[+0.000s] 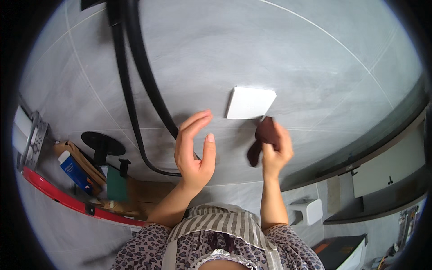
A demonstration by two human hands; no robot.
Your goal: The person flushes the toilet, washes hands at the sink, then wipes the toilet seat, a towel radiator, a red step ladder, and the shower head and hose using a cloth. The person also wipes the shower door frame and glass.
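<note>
My right hand [275,150] grips a dark maroon cloth [265,131], with a loose end hanging down to its left. The cloth's top comes up against or just below the lower right corner of a white square plate [251,103] on the grey tiled surface; I cannot tell whether they touch. To the left my left hand [195,146] is raised, its fingers curved and the thumb apart, holding nothing. Behind it, a thick black hose [146,76] runs down, and the hand hides part of it.
At the left, a red-edged container [67,198] holds a blue box [74,172], brown cardboard and a green piece [117,184]. A black round-topped object [103,143] stands beside them. To the right are a white stool [310,212], a pale cabinet door [389,168] and a dark box [337,254].
</note>
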